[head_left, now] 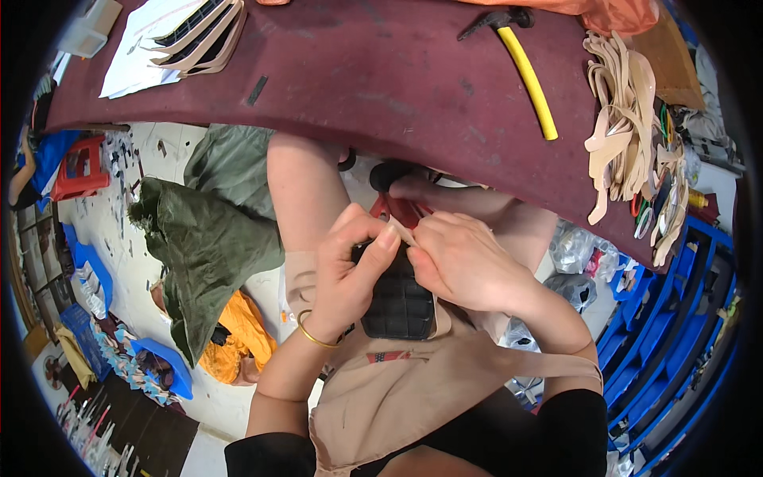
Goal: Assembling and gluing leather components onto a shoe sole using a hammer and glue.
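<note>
Over my lap, my left hand (356, 258) is closed, with thumb and forefinger pinching the beige edge of a panel. Close beside it, my right hand (463, 256) is closed on the same edge, its thumb pressed in. The panel (397, 304) has a black, grid-patterned padded face and a beige border, and its lower part hangs down against my beige apron (397, 397). My fingers cover most of its upper end. Just beyond my fingertips something red shows, partly hidden.
On the dark red table (342, 79) lie a yellow-handled hammer (527, 79), beige strips (624, 119) and similar stacked panels (208, 40) on white paper. Green sacking (214, 254) and orange cloth (246, 334) are left on the floor. Blue racks (668, 318) stand right.
</note>
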Demonstrator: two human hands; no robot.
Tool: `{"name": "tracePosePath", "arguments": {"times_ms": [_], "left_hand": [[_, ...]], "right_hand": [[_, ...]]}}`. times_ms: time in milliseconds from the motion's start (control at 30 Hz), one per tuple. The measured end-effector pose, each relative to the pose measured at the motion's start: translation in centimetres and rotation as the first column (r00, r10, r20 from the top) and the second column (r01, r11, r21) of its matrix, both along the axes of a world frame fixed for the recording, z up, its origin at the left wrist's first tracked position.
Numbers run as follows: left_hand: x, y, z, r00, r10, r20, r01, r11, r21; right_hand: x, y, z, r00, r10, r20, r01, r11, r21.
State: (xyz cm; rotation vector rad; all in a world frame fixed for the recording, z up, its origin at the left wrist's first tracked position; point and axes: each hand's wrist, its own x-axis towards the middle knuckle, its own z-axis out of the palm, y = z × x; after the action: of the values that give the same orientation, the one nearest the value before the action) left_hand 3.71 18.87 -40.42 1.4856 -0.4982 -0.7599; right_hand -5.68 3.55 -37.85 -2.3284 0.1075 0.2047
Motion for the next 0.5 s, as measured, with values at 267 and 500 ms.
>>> {"name": "tracePosePath", "arguments": {"times_ms": [267,500], "left_hand": [[0.9,-1.1,0.7,0.996,-0.043,-0.077,0.041,0.999,-0.020],[2.8,-0.7,-0.5,0.944,0.314,0.101,-0.297,0.943,-0.151]], "right_hand": [[1.0,-1.2,-1.5,0.995,0.028,-0.092,0.001,0.952,0.305],[0.3,-0.1,-2.0,0.960,-0.178,-0.217,0.281,0.585,0.761]]}}
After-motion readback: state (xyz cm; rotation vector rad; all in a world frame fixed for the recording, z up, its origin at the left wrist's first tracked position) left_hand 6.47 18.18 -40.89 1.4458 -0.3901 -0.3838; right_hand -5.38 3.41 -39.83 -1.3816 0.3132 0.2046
